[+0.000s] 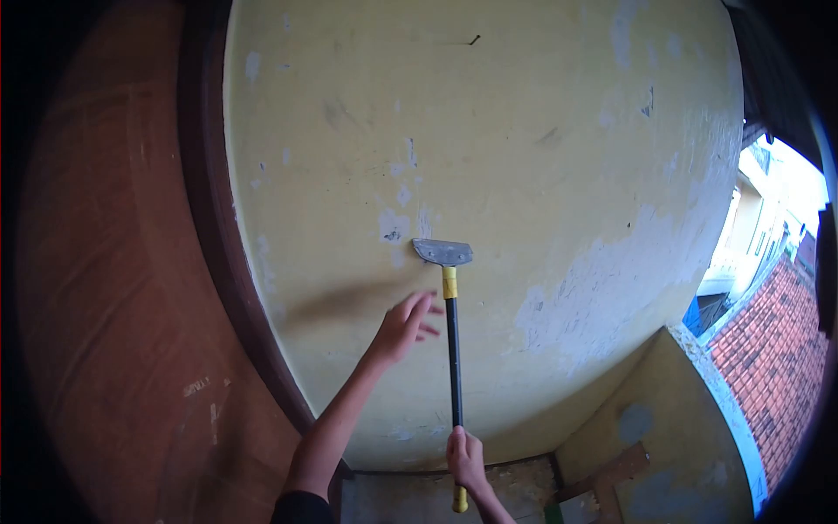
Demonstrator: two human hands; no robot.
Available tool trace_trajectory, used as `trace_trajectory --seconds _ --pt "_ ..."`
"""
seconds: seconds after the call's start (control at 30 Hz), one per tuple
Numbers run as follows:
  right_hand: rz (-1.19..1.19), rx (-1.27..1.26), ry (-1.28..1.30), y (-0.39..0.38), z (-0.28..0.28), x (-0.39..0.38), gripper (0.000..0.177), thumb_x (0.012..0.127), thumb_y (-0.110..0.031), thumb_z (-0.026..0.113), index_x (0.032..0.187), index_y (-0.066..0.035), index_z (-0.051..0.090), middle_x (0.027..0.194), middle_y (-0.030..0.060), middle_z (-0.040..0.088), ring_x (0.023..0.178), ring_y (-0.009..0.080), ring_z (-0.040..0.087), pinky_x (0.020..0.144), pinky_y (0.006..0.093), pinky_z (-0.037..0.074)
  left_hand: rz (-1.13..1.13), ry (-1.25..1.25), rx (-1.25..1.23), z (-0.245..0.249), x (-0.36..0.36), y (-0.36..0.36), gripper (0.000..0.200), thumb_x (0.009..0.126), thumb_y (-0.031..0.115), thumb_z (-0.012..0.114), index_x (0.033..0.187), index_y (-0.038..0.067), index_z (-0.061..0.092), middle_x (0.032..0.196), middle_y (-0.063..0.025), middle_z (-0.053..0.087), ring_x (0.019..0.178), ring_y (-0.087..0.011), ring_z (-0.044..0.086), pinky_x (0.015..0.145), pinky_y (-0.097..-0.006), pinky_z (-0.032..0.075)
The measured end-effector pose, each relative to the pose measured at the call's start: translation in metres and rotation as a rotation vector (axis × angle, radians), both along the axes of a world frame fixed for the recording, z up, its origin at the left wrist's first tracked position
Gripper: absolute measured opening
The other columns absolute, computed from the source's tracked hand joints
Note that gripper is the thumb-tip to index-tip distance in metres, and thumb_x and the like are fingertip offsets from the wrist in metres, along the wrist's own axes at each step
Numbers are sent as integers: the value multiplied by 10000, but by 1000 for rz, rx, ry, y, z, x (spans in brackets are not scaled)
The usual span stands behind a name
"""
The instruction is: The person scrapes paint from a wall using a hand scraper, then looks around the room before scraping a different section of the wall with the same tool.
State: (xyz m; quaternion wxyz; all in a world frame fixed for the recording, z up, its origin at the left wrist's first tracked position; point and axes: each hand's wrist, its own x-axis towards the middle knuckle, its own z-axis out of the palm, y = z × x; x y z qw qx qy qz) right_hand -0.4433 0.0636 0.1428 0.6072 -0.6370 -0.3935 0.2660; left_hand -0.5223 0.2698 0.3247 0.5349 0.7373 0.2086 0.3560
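Note:
A long-handled scraper (pixel 455 349) stands almost upright in front of a yellow painted wall (pixel 524 157). Its wide grey metal head is at the wall, beside a patch of peeled paint. The handle is black, with a yellow collar under the head and a yellow end cap at the bottom. My right hand (pixel 465 456) is wrapped round the lower handle, just above the cap. Left of the upper handle, my left hand (pixel 408 327) is raised with its fingers apart, close to the shaft and not around it.
A reddish-brown door panel (pixel 113 262) and its dark frame (pixel 205 175) border the wall on the left. A nail (pixel 474 40) sticks out high up. To the right, a low wall (pixel 672 419) borders the space, with a tiled roof (pixel 777 349) beyond. Pieces of wood (pixel 624 467) lean at the lower right.

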Motion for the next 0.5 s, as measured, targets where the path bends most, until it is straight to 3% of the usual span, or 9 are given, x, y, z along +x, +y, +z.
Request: trace_trajectory --seconds 0.07,0.17,0.2,0.3,0.33,0.5 --pt "0 12 -52 6 9 -5 508 1055 -349 345 673 -36 464 553 -3 445 512 92 431 486 277 349 42 -87 -4 15 33 17 567 988 535 391 1286 63 489 1002 -118 683 771 -200 692 632 -308 542" --pt "4 2 -52 17 18 -8 516 1056 -354 337 664 -39 454 539 -3 434 497 92 432 479 275 346 -38 -184 -207 38 59 12 508 1003 513 381 1233 73 492 854 -114 664 678 -190 676 563 -301 542" --pt "5 -6 -38 18 20 -7 519 1056 -356 335 661 -40 450 535 -3 431 492 93 432 476 275 345 -35 -310 -195 32 69 16 453 1021 485 365 1103 56 485 681 -81 592 503 -153 603 437 -280 486" --pt "-8 31 -17 19 19 -8 528 1057 -362 331 651 -42 441 525 -1 426 478 96 429 467 277 340 -46 -373 -34 24 81 22 434 1034 465 342 966 52 458 560 -33 490 372 -121 489 352 -266 408" --pt "-12 42 -39 19 20 -9 531 1056 -365 330 648 -43 440 524 0 427 478 97 427 466 277 339 8 -419 -29 20 88 18 438 1035 465 336 890 62 429 509 -2 420 308 -104 398 312 -262 349" --pt "-62 20 -118 17 17 -6 544 1055 -381 327 645 -42 444 522 7 430 479 103 423 469 281 336 21 -461 -58 21 92 13 433 1037 451 340 847 73 433 508 12 390 314 -90 377 307 -254 339"
